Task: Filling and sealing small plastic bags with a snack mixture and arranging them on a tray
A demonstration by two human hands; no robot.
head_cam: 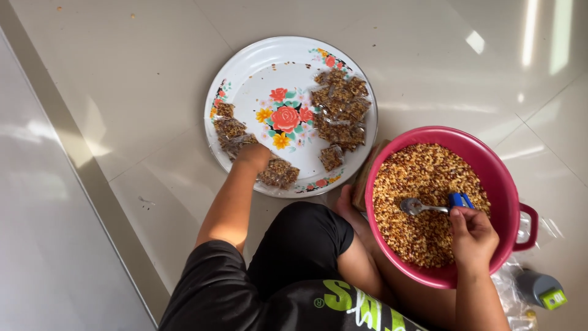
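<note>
Down on the pale tiled floor (141,92), the person sits with knees folded, and both arms are out in front at once. Left arm is stretched long and nearly straight, forearm angled up and away from the body, wrist dropped over the near rim of the round white tray (245,67) with the painted red and yellow flowers in its middle. That left hand (254,156) is knuckles-up, fingers curled down onto a small clear packet of grain (278,173) lying at the tray's near edge; the fingertips are tucked under the hand, so whether they actually pinch the packet or just press on it, I cannot tell. Just left of the hand sit a few more filled packets (229,130), and across the flowers, on the tray's far right side, a bigger heap of packets (340,107) is piled up. Over to the right side now: the right arm is bent, forearm coming up from the lower edge, hand hovering over the near rim of the pink basin (496,178), which is brimful of mixed brown and golden grain (422,178). The right hand (473,236) is clenched around the blue handle of a metal spoon (425,206), thumb on top, the spoon lying almost level with its bowl resting on the grain near the middle. Beside the basin, bottom right, stands a small grey container (539,288).
</note>
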